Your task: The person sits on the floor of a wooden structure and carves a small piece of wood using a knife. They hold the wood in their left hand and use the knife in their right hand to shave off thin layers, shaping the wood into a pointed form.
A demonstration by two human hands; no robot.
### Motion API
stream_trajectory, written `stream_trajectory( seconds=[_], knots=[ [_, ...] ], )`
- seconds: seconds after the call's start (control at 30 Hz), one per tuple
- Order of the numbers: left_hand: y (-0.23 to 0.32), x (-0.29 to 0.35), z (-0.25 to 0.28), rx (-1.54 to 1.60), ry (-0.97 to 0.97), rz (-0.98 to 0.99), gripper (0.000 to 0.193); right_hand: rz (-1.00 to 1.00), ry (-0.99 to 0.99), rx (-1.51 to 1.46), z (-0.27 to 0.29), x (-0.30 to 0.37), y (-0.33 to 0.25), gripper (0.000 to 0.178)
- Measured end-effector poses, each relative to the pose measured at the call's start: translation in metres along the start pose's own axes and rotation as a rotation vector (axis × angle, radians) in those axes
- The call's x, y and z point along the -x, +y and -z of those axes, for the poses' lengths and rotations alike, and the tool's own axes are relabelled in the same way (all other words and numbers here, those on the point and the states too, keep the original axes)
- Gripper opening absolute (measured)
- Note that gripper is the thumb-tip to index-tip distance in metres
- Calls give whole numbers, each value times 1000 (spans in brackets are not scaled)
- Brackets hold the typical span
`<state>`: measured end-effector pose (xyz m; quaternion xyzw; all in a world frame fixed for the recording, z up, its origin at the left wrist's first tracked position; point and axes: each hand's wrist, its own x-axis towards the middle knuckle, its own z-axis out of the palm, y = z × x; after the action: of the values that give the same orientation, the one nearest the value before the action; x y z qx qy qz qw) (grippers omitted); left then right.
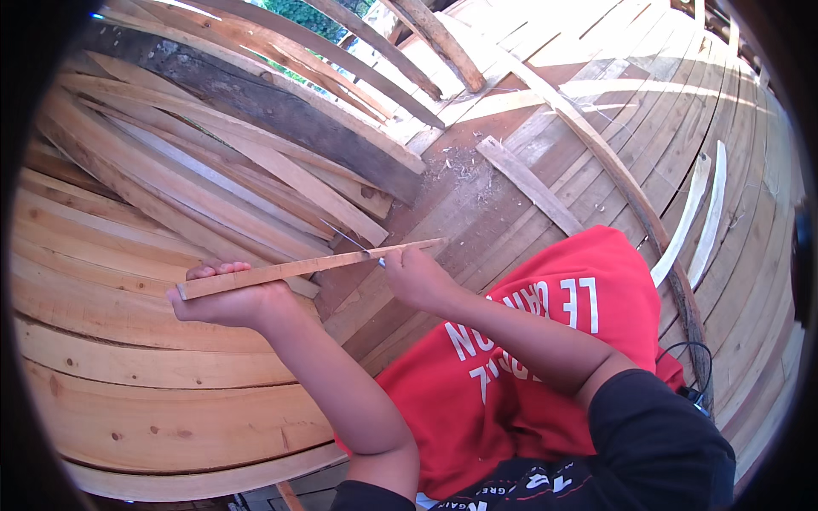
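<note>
Left hand [228, 302] was closed around the near end of a thin wooden strip [311, 266], fingers curled over the top edge, thumb side below. Strip ran roughly level, up and to the right, across the person's lap, held in the air and resting on nothing.

Right hand [416, 277] was fisted at the strip's far end around a small knife [349, 239]; the handle was hidden in the grip, and the thin blade angled up-left along the strip's top edge.

Risks, as I read it:
- Blade pointed toward the left hand. A slip along the grain could send it at those fingers.
- Strip was thin and supported only at the two ends; too much pressure could flex or snap it, or make the cut dive.
- Red cloth [545, 358] over the lap sat just under the work, so a dropped blade would land there.

Surface: no bench. The person sat on curved wooden planking [511, 213], with shavings [464, 166] scattered near a loose flat batten [528, 185]. A stack of long cut boards [170, 196] lay to the left, with a dark weathered beam [256, 102] across it. Two pale curved strips [699, 213] lay on the right. A black cable [694, 375] showed by the right elbow.

Setting: open air, strong sun, hard shadows, greenery visible at the top.
</note>
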<state>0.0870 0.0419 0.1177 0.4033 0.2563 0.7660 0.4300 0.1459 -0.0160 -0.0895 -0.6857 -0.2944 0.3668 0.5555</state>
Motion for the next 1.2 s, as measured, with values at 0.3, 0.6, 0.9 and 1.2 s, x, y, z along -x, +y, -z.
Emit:
stream_trajectory(
  seconds=[0.3,0.6,0.9,1.2],
  knots=[
    [6,2,-1,3,13,-26,41,-37,89,73,-3,-34,66,49],
    [8,17,-6,23,-11,-22,44,-147,100,289,30,-50,127,50],
    [2,12,-3,-46,64,3,46,-67,86,5,7,-6,9,46],
    [3,14,-1,-1,11,-50,44,-9,37,11,18,-2,6,48]
  ],
)
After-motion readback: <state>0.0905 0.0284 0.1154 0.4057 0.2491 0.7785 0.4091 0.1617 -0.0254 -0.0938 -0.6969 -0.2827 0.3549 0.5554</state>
